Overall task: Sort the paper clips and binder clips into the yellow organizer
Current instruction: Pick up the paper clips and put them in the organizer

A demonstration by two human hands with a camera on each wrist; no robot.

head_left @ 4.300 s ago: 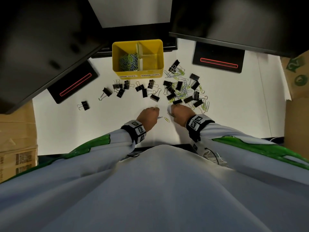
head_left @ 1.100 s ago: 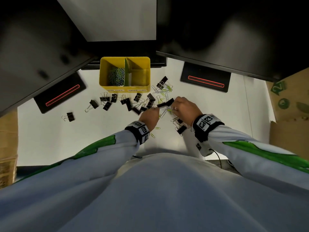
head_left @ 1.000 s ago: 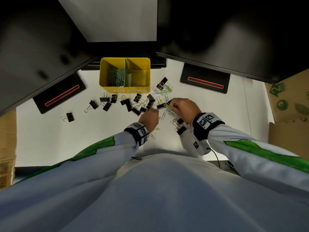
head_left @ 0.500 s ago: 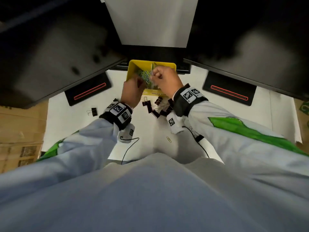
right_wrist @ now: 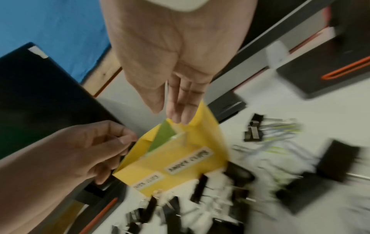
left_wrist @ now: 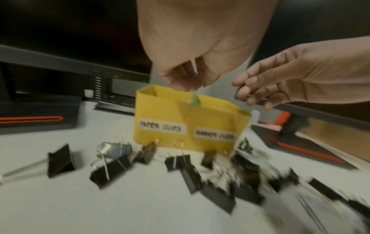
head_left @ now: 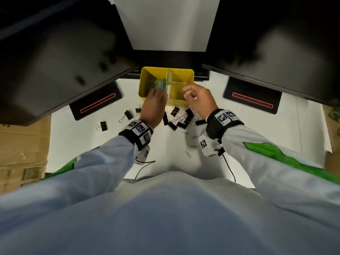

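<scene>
Hovering over yellow organizer (head_left: 147, 78), left hand (head_left: 153, 105) loosely curled, right hand (head_left: 199, 100) relaxed, both empty

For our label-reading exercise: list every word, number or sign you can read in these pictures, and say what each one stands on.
"PAPER CLIPS": white label on the left front of the yellow organizer.
"BINDER CLIPS": white label on its right front, blurred, so a likely reading only.
Square coded markers, patterns not words, on both wristbands.
Green print on the cardboard box: cut off, unreadable.

One yellow organizer (head_left: 166, 80), two hands (head_left: 154, 105)
</scene>
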